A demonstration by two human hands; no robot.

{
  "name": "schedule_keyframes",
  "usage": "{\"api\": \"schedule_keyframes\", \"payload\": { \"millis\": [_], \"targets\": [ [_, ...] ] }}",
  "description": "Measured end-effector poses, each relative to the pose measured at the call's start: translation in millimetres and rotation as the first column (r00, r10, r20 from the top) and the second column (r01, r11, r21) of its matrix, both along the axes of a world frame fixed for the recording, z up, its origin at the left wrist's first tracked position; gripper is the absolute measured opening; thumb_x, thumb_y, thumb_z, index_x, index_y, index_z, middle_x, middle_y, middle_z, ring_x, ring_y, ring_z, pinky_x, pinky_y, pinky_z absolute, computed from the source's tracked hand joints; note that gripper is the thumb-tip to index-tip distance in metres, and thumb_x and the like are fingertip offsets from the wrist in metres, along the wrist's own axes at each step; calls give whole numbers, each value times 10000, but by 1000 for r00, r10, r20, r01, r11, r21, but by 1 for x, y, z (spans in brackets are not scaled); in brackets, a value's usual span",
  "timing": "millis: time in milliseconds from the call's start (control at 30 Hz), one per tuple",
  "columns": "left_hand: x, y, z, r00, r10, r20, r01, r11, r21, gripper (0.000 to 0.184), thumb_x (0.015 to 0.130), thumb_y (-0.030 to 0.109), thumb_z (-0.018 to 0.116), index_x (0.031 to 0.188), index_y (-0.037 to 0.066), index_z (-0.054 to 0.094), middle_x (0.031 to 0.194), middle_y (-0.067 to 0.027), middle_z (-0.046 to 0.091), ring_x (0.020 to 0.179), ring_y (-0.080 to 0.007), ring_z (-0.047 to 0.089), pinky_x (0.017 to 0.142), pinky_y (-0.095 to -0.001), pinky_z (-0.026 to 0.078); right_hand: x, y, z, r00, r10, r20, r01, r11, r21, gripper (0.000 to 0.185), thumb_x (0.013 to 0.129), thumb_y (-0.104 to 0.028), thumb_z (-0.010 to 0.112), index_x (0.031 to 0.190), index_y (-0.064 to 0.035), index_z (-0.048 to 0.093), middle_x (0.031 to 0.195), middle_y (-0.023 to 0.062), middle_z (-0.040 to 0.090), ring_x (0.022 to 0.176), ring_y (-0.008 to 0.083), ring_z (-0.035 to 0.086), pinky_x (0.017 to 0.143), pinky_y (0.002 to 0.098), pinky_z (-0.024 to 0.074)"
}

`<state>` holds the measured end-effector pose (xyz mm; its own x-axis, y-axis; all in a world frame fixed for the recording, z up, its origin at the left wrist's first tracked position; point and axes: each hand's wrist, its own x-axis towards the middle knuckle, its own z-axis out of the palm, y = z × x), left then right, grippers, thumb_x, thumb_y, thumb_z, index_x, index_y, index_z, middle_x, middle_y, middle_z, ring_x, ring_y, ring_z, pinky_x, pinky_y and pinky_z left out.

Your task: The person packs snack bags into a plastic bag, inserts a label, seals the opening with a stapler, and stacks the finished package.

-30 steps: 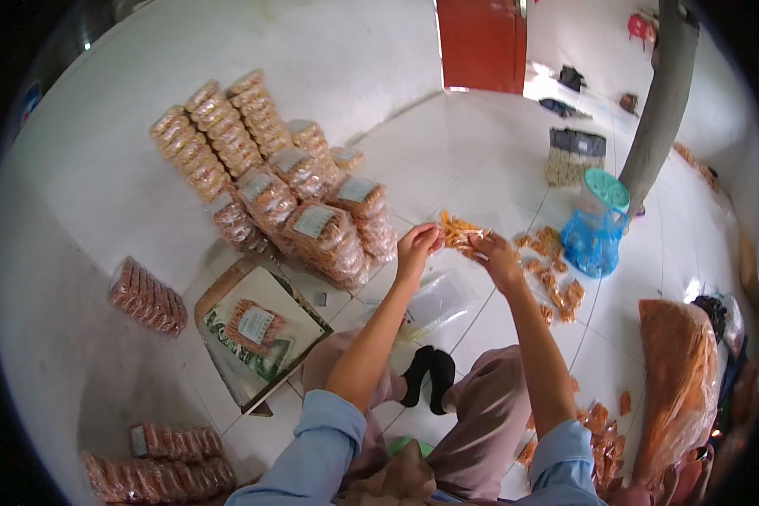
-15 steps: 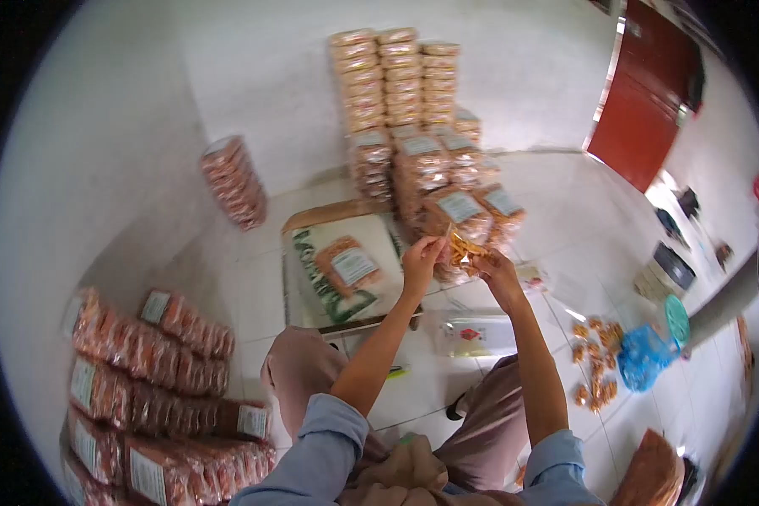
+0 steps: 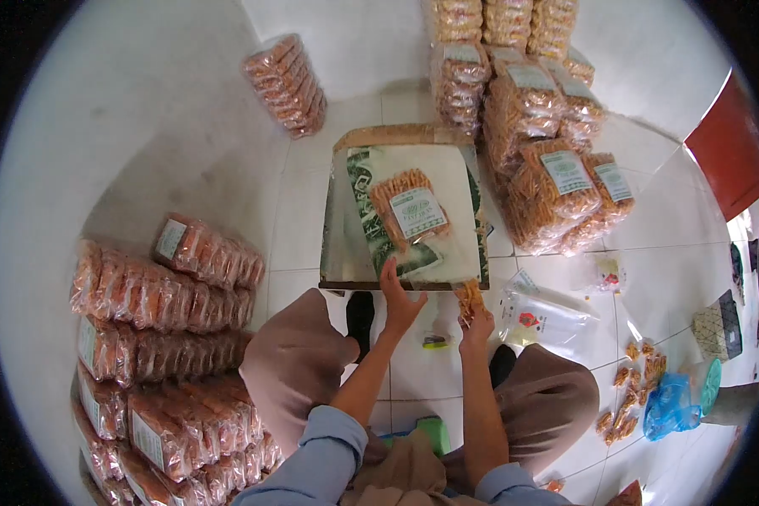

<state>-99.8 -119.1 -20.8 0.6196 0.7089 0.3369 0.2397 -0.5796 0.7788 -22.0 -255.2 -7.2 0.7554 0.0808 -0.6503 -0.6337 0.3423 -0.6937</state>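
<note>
My left hand (image 3: 401, 299) is at the front edge of a low table (image 3: 337, 228), fingers apart and empty, just below a labelled pack of snacks (image 3: 409, 209). That pack lies on a white and green sheet (image 3: 455, 181) on the table. In my right hand (image 3: 477, 327) is a small clear packet of orange-brown snacks (image 3: 470, 299), held by the table's front right corner. Flat printed plastic bags (image 3: 548, 323) lie on the floor to the right of my right hand.
Stacked snack packs stand at the back right (image 3: 557, 185) and on the left (image 3: 160, 295); another bundle (image 3: 285, 86) leans by the wall. Small packets (image 3: 628, 396) and a blue plastic bag (image 3: 671, 405) are on the right floor. A yellow-green item (image 3: 435, 341) lies between my feet.
My view has turned left and down towards the table. My left hand has let go of the small packet and moved away from my right hand, which still holds it.
</note>
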Motion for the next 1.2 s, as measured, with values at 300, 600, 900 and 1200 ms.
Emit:
{"api": "schedule_keyframes", "payload": {
  "millis": [300,600,900,1200],
  "targets": [
    [28,7,-1,998,-10,-54,12,999,37,793,760,68,608,1364,12,97,1364,-233,118,1252,-405,184,1020,-466,216,24,61,-3,635,473,611,-279,878,-390,237,811,-91,579,1018,6,516,938,95,576,871,206,538,772,320,435],
    [41,9,-10,942,288,-171,-295,956,-12,258,827,111,564,981,54,366,825,-90,426,777,-256,440,728,-396,320,41,88,-38,569,255,782,499,648,-575,456,675,-118,710,1033,-9,450,1020,146,457,997,320,387,876,427,301],
    [29,42,51,976,203,77,-176,948,-264,201,862,112,511,922,52,329,680,-93,497,586,-246,525,521,-353,392,82,69,50,437,764,475,-27,539,-842,213,825,-232,554,775,-25,570,697,153,603,671,343,582,596,438,433],
    [46,139,193,996,8,84,47,772,-634,227,776,94,642,882,34,450,654,-67,529,481,-131,498,426,-266,392,125,101,198,158,907,391,139,372,-918,244,737,-276,605,818,-46,622,800,180,623,777,351,608,658,434,492]
  ]
}}
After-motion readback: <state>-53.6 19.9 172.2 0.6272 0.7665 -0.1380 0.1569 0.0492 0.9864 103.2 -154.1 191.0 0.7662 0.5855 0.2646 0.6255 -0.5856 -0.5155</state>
